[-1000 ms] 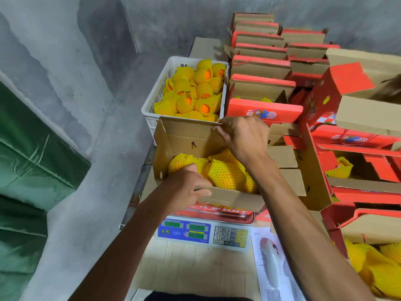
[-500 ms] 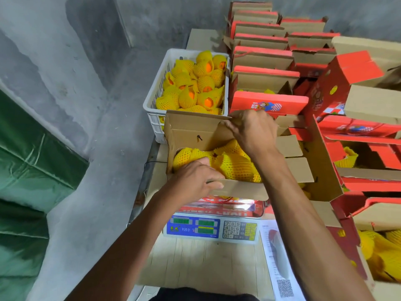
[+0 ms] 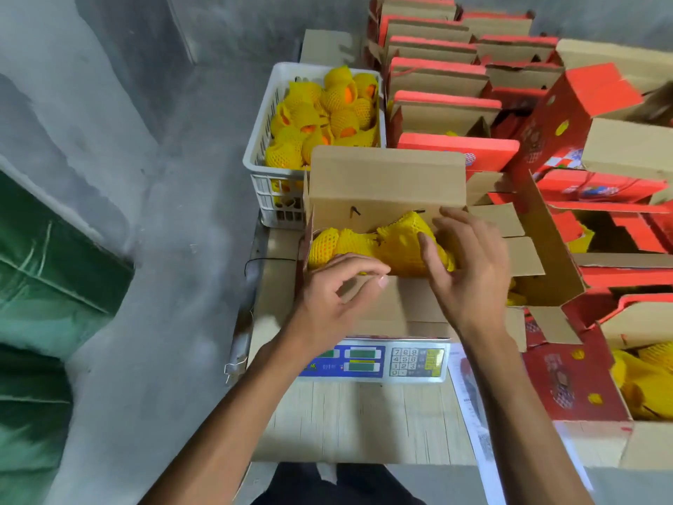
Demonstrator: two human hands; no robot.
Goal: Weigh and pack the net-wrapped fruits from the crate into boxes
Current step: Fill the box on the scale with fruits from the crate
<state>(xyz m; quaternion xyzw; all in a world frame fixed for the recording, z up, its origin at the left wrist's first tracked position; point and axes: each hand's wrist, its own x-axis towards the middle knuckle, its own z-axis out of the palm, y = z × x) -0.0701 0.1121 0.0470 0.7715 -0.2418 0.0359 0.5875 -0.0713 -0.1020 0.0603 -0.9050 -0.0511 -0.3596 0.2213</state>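
Note:
An open cardboard box (image 3: pixel 386 176) stands on the blue-faced scale (image 3: pixel 378 362), its far flap upright and its near flap folded toward me. Several yellow net-wrapped fruits (image 3: pixel 364 242) fill it. My right hand (image 3: pixel 469 271) lies with spread fingers on the fruits at the box's right end. Over the near flap hovers my left hand (image 3: pixel 338 297), fingers loosely curled and holding nothing. Behind the box, a white plastic crate (image 3: pixel 255 158) holds many more wrapped fruits (image 3: pixel 327 111).
Red-and-brown gift boxes (image 3: pixel 437 74) are stacked in rows at the back right. An open red box (image 3: pixel 568 380) with yellow nets sits at the near right. A printed sheet (image 3: pixel 469 395) lies on the wooden table (image 3: pixel 364 420). A green tarp (image 3: pixel 36 286) hangs at the left.
My right hand let go of the far flap and came down onto the fruits. My left hand released the near flap and opened. The far flap now stands upright.

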